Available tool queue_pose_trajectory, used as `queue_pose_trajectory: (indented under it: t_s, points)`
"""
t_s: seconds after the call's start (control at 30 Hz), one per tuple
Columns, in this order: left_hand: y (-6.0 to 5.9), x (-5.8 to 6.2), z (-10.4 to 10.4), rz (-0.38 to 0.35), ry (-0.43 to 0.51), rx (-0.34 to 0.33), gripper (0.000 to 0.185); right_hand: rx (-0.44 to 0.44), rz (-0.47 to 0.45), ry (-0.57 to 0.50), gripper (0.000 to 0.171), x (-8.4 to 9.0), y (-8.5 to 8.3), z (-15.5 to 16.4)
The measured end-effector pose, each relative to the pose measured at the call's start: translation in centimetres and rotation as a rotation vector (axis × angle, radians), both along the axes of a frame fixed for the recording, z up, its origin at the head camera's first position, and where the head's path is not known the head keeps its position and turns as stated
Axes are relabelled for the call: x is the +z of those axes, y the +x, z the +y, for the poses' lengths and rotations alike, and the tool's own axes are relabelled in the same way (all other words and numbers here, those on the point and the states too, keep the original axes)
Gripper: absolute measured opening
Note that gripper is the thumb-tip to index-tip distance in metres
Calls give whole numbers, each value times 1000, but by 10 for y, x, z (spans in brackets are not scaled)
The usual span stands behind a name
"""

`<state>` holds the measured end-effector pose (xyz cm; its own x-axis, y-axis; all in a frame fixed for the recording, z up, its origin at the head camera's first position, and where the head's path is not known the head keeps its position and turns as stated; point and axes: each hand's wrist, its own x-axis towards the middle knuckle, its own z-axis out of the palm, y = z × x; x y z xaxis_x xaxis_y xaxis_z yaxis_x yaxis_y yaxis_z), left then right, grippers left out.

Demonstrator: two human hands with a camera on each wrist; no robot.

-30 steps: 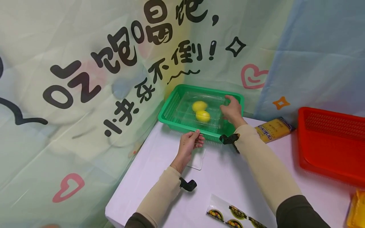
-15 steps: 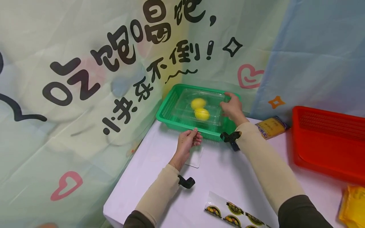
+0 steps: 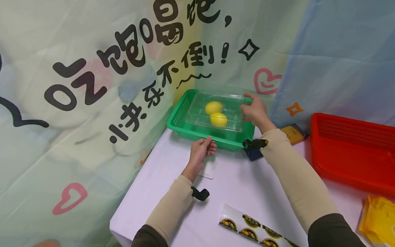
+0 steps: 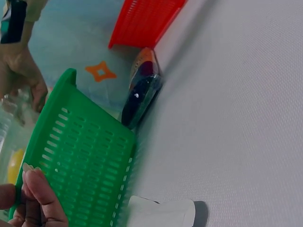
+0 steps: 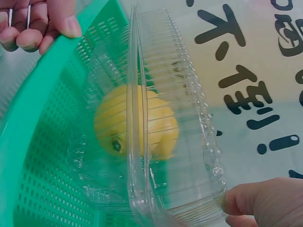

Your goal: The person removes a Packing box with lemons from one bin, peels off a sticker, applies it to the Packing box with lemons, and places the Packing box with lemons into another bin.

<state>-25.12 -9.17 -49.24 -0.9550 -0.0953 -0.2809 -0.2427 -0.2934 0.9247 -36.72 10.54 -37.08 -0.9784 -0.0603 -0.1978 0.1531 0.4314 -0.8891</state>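
Two lemons point(image 3: 218, 119) lie inside a clear plastic clamshell box point(image 3: 197, 120), seen through its wall. My right hand point(image 3: 255, 109) grips the box by its right end, thumb and fingers at the edge in the right wrist view. The box is raised and tilted over the green basket point(image 3: 176, 127), partly above its rim. At the basket's near side, my left hand point(image 3: 201, 153) pinches the rim, its thumb point(image 5: 66, 23) over the top and the other fingers curled outside.
Right of the basket stands a red basket point(image 3: 355, 164), with a yellow packet point(image 3: 293, 134) between them. Yellow packaging point(image 3: 378, 216) lies at the right edge, a printed plastic strip point(image 3: 250, 228) in front. A small white item point(image 3: 208, 168) sits beneath my left hand.
My right hand has lifted the clear box with the lemons upward from inside the green basket. My left hand stays on the basket rim. The whole view has shifted slightly.
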Motion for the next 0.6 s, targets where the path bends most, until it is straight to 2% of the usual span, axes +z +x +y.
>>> queue_pose_trajectory:
  t_s: [0.4,0.6]
  points:
    - [0,0,3,20,6,-11,38,34,62,-28,66,17,18,28]
    - [1,2,2,17,4,-15,39,31,64,-23,66,25,27,41]
